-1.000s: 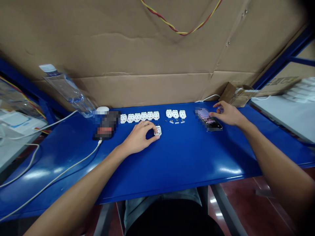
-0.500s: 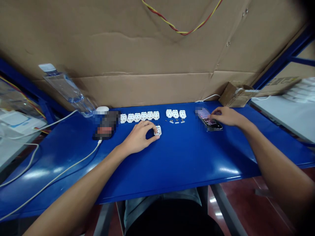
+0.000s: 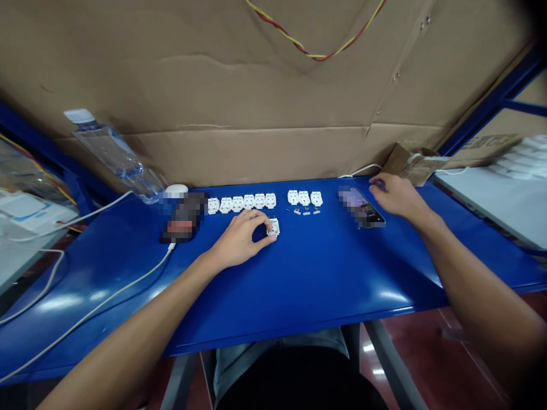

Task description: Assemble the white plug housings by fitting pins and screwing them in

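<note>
My left hand (image 3: 243, 236) rests on the blue tabletop, thumb and index finger closed on a small white plastic housing (image 3: 274, 226) with metal parts inside. Above it stands a row of several similar white housings (image 3: 237, 204); three more housings (image 3: 303, 197) form a group to the right. Small metal pieces and thin white strips (image 3: 306, 213) lie just in front of that group. My right hand (image 3: 395, 195) hovers by the right edge of a smartphone (image 3: 363, 208) with a lit screen. Its fingers are bent with a gap between them, and nothing shows in its grasp.
At the left lie a dark device (image 3: 183, 219) with a white cable plugged in and a white rounded object (image 3: 176, 189). A clear plastic bottle (image 3: 117, 154) leans behind them. A small cardboard box (image 3: 412, 162) stands at the back right, against a cardboard wall (image 3: 256, 91).
My right hand has come off the phone screen and moved slightly up and to the right. My left hand keeps its pinch on the white housing.
</note>
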`<state>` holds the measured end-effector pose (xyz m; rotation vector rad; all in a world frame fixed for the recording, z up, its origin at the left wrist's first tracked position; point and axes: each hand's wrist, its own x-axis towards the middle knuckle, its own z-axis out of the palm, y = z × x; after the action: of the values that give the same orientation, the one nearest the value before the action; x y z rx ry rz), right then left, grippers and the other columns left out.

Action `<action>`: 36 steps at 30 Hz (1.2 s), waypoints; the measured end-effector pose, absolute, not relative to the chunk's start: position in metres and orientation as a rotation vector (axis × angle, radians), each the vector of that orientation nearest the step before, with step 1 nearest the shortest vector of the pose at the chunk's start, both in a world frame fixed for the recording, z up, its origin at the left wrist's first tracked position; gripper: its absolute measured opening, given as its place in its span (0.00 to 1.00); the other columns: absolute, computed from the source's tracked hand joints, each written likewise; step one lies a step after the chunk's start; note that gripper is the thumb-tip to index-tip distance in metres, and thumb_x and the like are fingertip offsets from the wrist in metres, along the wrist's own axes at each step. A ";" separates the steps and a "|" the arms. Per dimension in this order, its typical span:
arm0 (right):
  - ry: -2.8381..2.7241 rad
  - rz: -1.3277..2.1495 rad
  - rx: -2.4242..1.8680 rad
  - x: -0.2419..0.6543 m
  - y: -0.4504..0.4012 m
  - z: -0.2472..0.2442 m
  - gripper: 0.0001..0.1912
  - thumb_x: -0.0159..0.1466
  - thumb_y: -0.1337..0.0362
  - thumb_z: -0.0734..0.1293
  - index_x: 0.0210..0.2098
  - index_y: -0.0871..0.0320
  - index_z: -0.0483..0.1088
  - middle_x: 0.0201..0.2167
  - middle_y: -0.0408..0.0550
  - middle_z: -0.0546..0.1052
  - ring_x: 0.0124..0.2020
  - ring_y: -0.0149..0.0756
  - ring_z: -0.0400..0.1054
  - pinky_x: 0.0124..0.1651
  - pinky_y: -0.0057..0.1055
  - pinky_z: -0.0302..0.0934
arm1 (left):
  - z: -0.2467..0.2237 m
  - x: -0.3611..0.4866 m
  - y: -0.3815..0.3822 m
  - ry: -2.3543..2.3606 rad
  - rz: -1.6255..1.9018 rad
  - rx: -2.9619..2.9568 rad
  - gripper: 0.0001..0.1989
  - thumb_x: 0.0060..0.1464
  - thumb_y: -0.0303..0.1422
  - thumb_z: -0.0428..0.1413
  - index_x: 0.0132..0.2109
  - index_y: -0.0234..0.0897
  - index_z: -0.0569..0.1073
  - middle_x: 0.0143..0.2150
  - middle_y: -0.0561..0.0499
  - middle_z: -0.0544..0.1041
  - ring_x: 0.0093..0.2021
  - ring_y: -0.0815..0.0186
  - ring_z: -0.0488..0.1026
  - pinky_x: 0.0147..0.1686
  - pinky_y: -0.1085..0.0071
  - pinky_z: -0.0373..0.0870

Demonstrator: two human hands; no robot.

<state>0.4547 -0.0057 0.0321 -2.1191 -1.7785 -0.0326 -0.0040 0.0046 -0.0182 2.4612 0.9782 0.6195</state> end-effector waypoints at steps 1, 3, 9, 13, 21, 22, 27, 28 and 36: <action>-1.815 -0.084 -2.008 0.444 -0.008 0.038 0.23 0.72 0.60 0.64 0.59 0.60 0.83 0.56 0.65 0.88 0.58 0.65 0.84 0.64 0.57 0.74 | -0.018 -0.004 0.004 0.978 0.618 2.459 0.09 0.73 0.44 0.64 0.49 0.45 0.79 0.57 0.48 0.82 0.60 0.51 0.75 0.66 0.48 0.69; -1.883 -0.124 -1.759 0.413 -0.012 0.051 0.24 0.74 0.63 0.62 0.63 0.61 0.81 0.55 0.62 0.89 0.57 0.59 0.84 0.63 0.54 0.76 | -0.017 -0.004 0.004 0.984 0.610 2.453 0.09 0.74 0.44 0.64 0.49 0.45 0.79 0.57 0.48 0.82 0.60 0.50 0.75 0.66 0.48 0.69; -2.393 -0.042 -1.381 0.276 -0.022 0.058 0.21 0.77 0.71 0.60 0.64 0.62 0.77 0.60 0.61 0.86 0.60 0.51 0.82 0.62 0.45 0.75 | -0.015 -0.003 0.004 0.957 0.636 2.482 0.08 0.73 0.43 0.64 0.49 0.44 0.79 0.55 0.47 0.82 0.59 0.51 0.77 0.64 0.48 0.70; -2.602 -0.159 -1.616 0.232 -0.017 0.037 0.20 0.77 0.73 0.59 0.61 0.68 0.77 0.61 0.67 0.82 0.61 0.55 0.81 0.56 0.44 0.76 | -0.012 -0.003 0.001 0.963 0.610 2.488 0.07 0.73 0.41 0.64 0.48 0.44 0.78 0.55 0.48 0.82 0.59 0.52 0.77 0.64 0.49 0.71; -2.613 -0.147 -1.695 0.234 -0.005 0.019 0.20 0.78 0.75 0.58 0.59 0.68 0.80 0.58 0.67 0.82 0.59 0.54 0.81 0.51 0.41 0.75 | -0.011 -0.004 -0.001 1.001 0.578 2.513 0.06 0.73 0.40 0.64 0.48 0.44 0.79 0.57 0.48 0.82 0.60 0.51 0.77 0.66 0.46 0.70; -2.617 -0.142 -1.698 0.233 -0.005 0.019 0.21 0.78 0.76 0.58 0.59 0.68 0.80 0.57 0.67 0.82 0.58 0.54 0.81 0.51 0.41 0.75 | -0.011 -0.004 -0.001 1.001 0.575 2.513 0.06 0.73 0.40 0.64 0.48 0.44 0.79 0.57 0.48 0.82 0.59 0.51 0.77 0.65 0.46 0.71; -2.622 -0.120 -1.704 0.233 -0.006 0.022 0.22 0.77 0.79 0.58 0.60 0.69 0.80 0.55 0.68 0.83 0.56 0.53 0.80 0.48 0.40 0.72 | -0.010 -0.005 -0.001 0.986 0.584 2.519 0.06 0.74 0.41 0.64 0.48 0.45 0.79 0.57 0.48 0.82 0.59 0.52 0.77 0.65 0.48 0.71; -2.622 -0.115 -1.703 0.234 -0.006 0.023 0.22 0.77 0.79 0.58 0.59 0.69 0.80 0.55 0.68 0.83 0.56 0.53 0.80 0.47 0.40 0.71 | -0.010 -0.005 -0.001 0.987 0.587 2.520 0.06 0.74 0.41 0.64 0.48 0.45 0.79 0.57 0.48 0.82 0.59 0.52 0.77 0.66 0.48 0.71; -2.644 -0.094 -1.702 0.233 -0.006 0.024 0.19 0.73 0.81 0.62 0.55 0.67 0.82 0.51 0.66 0.84 0.50 0.47 0.80 0.47 0.37 0.67 | -0.008 -0.004 -0.003 0.981 0.594 2.510 0.06 0.73 0.41 0.64 0.49 0.46 0.80 0.57 0.48 0.82 0.59 0.51 0.78 0.65 0.47 0.73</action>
<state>0.2334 -0.0063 0.0237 -1.7022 -2.6444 -0.0943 -0.0044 -0.0027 -0.0080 2.5095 0.9813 0.5940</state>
